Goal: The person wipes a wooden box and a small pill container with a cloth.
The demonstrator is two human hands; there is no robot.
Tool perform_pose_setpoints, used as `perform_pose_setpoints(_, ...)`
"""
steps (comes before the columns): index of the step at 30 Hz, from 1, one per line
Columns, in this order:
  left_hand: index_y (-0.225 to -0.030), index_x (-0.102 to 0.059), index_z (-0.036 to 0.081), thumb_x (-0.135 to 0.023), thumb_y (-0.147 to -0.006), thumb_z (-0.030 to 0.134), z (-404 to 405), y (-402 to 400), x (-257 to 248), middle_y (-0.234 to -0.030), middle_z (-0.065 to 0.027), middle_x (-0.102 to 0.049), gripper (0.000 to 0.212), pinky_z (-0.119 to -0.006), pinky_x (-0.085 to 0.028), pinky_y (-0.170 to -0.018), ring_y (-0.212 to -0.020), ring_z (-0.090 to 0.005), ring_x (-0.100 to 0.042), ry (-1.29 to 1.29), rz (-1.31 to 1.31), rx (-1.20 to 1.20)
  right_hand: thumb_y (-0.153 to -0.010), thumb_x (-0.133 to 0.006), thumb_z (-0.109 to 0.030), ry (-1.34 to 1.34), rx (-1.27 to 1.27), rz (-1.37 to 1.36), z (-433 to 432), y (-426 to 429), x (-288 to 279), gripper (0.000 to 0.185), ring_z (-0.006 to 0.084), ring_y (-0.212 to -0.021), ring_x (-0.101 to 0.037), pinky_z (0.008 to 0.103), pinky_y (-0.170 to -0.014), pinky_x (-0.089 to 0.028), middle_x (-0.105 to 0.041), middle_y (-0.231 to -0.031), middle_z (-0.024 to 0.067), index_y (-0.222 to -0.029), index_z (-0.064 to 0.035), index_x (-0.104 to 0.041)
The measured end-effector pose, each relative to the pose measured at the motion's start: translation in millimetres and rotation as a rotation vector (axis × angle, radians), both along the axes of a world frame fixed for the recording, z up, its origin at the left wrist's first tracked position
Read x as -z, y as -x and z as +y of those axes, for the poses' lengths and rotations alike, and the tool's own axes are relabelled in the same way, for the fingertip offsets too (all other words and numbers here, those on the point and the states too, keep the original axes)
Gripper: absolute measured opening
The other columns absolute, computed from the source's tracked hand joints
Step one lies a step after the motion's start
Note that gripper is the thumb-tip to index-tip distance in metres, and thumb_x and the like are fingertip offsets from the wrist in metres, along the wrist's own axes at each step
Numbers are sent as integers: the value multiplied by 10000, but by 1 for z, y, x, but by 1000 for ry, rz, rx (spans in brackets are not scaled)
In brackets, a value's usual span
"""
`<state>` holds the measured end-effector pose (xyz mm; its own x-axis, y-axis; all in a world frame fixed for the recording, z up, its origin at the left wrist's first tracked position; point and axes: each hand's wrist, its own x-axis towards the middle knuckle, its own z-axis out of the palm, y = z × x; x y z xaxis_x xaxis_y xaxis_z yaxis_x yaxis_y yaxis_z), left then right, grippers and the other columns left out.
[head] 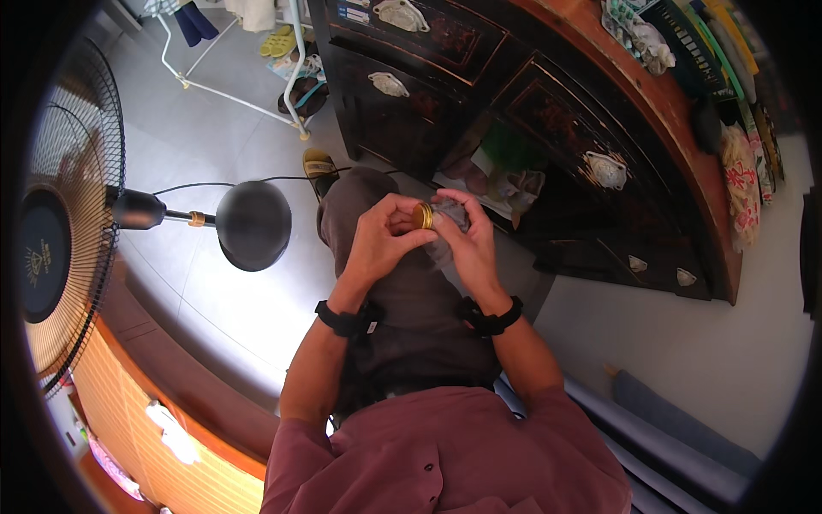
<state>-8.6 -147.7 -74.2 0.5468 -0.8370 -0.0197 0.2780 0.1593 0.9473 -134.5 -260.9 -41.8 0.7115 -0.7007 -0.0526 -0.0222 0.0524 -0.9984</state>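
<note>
Over the lap, my left hand [382, 241] has its fingers around a small round container with a gold-coloured metal cap [422, 216]. The cap's flat face points to the left. My right hand [472, 241] grips crumpled clear plastic [453, 212], which looks like a thin bag and hangs a little below the fingers. The right thumb tip meets the container's right side. Whether part of the container sits inside the plastic cannot be told, since fingers cover it. Both wrists wear black straps.
A dark wooden cabinet [411, 109] stands ahead, with an open compartment holding bags [514, 186]. A standing fan [70, 225] is at left, its cable [199, 185] crossing the floor. A white rack [237, 99] stands behind it. Bags and packets [738, 173] line the cabinet top.
</note>
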Motion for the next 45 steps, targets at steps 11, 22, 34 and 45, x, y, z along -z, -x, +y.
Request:
perform_pose_setpoints(11,-1211,-643,-26,-832,-834,-46,-1,5,-6,-1064,-80,-718,422,-283,-600,-892,-1012,-132,-711,-75,-92,-74,-956,-586,-5,-87,24,-6,6,2,-12,384,108,-1065,-588,256,-929,-481,-624,-1244,60,-1338,-6,-618)
perform_pose_setpoints(22,-1287,-627,-30,-782,-842,-117,6,3,-10,-1209,-125,-694,479,-319,-581,-984,-1083,-177,-711,-56,-414,91,-990,-599,-62,-310,59,4,-12,-5,11,286,95,-1016,-598,251,-903,-489,-664,-1128,28,-1262,-1,-665)
perform_pose_setpoints(34,-1320,-619,-23,-769,-856,-109,2,0,-14,-1162,-92,-704,495,-308,-588,-952,-1091,-162,-697,-66,-358,117,-1052,-542,-116,-264,140,13,-11,-6,10,207,106,-920,-601,246,-854,-492,-670,-1061,38,-1184,-10,-662)
perform_pose_setpoints(45,-1327,-612,-60,-723,-941,-32,3,-6,4,-1171,-106,-705,402,-284,-587,-918,-1068,-159,-697,57,77,-76,-1089,-477,-78,-540,-60,-308,-6,-4,2,366,220,-1236,-637,348,-1078,-508,-636,-1378,154,-1425,42,-561)
